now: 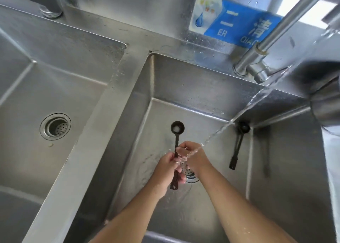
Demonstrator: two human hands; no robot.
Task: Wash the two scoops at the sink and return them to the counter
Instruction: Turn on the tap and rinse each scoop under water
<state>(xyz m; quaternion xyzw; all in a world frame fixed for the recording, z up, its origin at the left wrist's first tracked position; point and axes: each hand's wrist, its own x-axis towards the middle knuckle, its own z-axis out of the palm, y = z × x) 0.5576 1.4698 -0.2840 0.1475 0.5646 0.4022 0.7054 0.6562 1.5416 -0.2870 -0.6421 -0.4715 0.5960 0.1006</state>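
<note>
A dark long-handled scoop (177,128) is held over the middle sink basin (206,88), bowl pointing away from me. My left hand (166,166) grips its handle low down. My right hand (193,155) wraps the handle just above, under the running water. The handle's end sticks out below my left hand. A second dark scoop (239,143) lies on the basin floor to the right, bowl in the far corner, nobody touching it.
Water streams from the steel faucet (261,48) at upper right down onto my hands. The basin drain (189,173) is partly hidden beneath them. A second basin with its drain (55,126) lies to the left. A blue sign (233,20) is on the back wall.
</note>
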